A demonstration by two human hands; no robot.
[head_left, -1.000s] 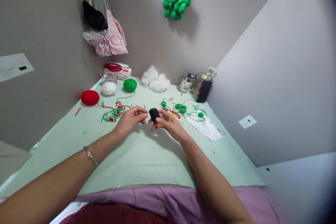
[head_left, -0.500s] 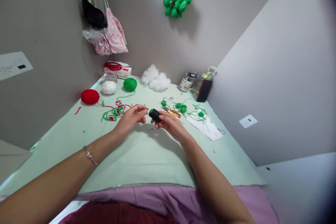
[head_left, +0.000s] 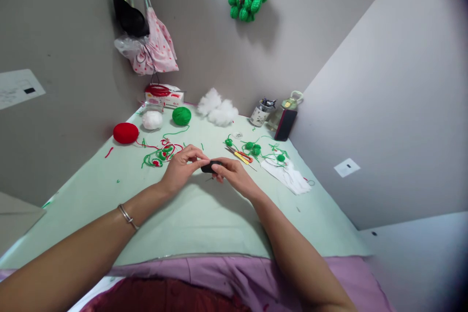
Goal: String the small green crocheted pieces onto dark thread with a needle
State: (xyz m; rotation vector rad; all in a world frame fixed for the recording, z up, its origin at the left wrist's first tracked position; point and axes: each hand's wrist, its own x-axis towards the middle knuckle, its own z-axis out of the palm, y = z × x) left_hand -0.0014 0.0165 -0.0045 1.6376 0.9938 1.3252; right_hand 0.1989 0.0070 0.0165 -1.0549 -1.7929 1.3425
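Between my hands, above the table, is a small black oblong object (head_left: pixel 206 167) whose kind I cannot make out. My right hand (head_left: pixel 234 172) is closed round its right part, thumb on the near side. At its left end my left hand (head_left: pixel 185 165) pinches with thumb and index finger; the fingertips meet the top of it. A thin dark pin-like piece (head_left: pixel 209 179) lies on the table just below. Right of the hands are scissors (head_left: pixel 241 156) with orange and yellow handles. Small green crocheted balls (head_left: pixel 253 148) with loose yarn lie behind them.
A red yarn ball (head_left: pixel 126 133), white yarn ball (head_left: pixel 152 120) and green yarn ball (head_left: pixel 182 116) sit at the back left. Tangled yarn (head_left: pixel 161 155) lies left of my hands. White stuffing (head_left: pixel 218 107), a pen holder (head_left: pixel 262 113), a phone (head_left: pixel 285 125) and a white cloth (head_left: pixel 287 175) are farther back and right.
The black object has tilted flatter and moved slightly left and down. My left hand, apart from it before, has closed in and now touches its left end. Its green end no longer shows.
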